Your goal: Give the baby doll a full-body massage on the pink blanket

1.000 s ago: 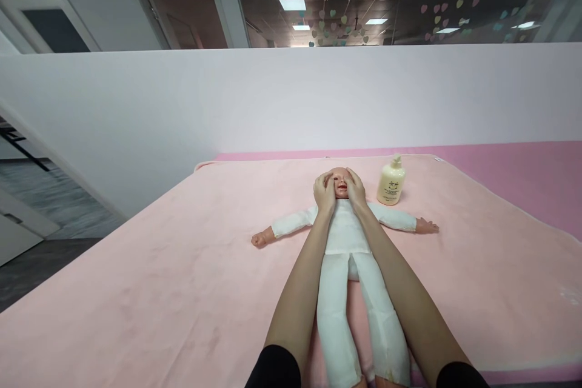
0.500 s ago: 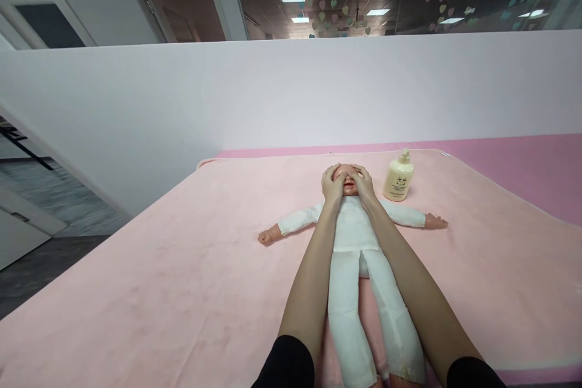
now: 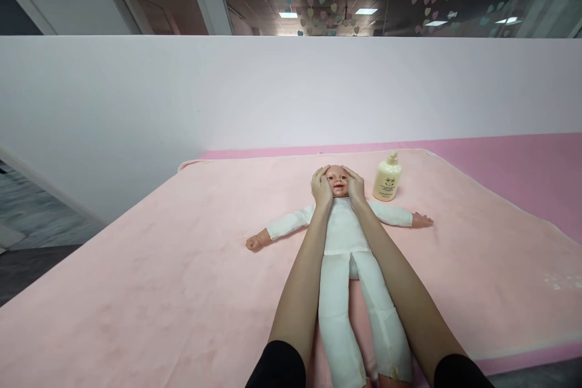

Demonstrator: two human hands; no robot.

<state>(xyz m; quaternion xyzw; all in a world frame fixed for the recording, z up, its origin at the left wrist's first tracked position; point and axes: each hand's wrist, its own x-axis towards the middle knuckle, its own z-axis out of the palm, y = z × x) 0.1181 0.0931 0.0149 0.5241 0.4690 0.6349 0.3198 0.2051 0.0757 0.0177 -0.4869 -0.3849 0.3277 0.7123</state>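
Observation:
A baby doll [image 3: 342, 230] in a white cloth body lies on its back, arms spread and legs toward me. My left hand [image 3: 322, 188] is curved around the left side of its head, palm and thumb against the cheek and temple. Cupping the opposite side of the head is my right hand [image 3: 356, 185], its fingers reaching up near the forehead. Between the hands the doll's eyes, nose and mouth show. Just right of my right hand, a pale yellow pump bottle [image 3: 387, 179] stands upright, untouched.
A light pink blanket [image 3: 182, 267] covers the surface under the doll. Beyond it run a darker pink mat [image 3: 513, 170] and a white low wall [image 3: 291, 91]. Grey flooring [image 3: 40, 260] lies past the left edge.
Both hands have slid outward from over the doll's eyes to the sides of its head, uncovering the face. My view has turned slightly right. Doll and bottle stay in place.

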